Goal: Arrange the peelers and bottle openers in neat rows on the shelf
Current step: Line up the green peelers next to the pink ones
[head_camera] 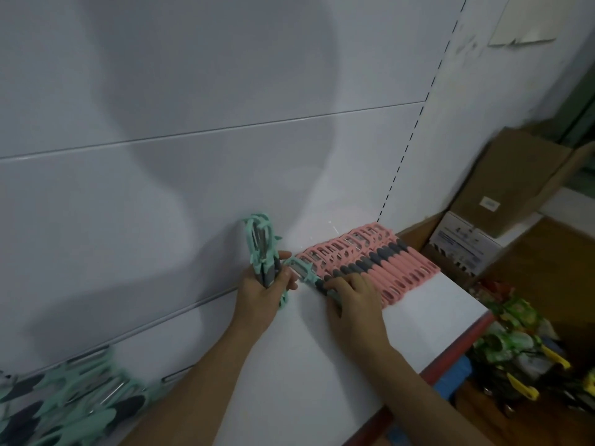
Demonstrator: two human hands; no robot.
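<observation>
One green peeler (pixel 304 272) in right hand (pixel 351 296) — bunch (pixel 262 249) gripped in left hand (pixel 264 296).

One wide-angle view only, worn on the head. It looks forward and down across the shelf (pixel 418 323) from above its front edge, at close range, facing the white back panel (pixel 193 91). The frame is tilted.
</observation>
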